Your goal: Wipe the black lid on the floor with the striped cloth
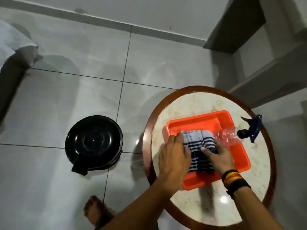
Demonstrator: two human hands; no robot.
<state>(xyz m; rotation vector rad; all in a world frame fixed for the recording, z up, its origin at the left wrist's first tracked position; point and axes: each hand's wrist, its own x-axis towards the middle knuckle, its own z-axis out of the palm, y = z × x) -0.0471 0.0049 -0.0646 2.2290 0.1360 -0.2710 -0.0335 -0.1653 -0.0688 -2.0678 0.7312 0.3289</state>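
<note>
The black round lid (93, 143) lies on the tiled floor, left of a small round table. The striped cloth (197, 146), white with dark blue stripes, lies in an orange tray (199, 123) on that table. My left hand (174, 156) rests on the cloth's left side, fingers curled over its edge. My right hand (217, 155) presses on the cloth's right side, with a striped band on its wrist. Both hands are far from the lid.
A clear spray bottle (232, 136) with a dark blue trigger head lies across the tray's right rim. The round table (232, 103) has a marble top and a brown rim. My bare foot (94, 211) stands on the floor below the lid. Shelving stands at the upper right.
</note>
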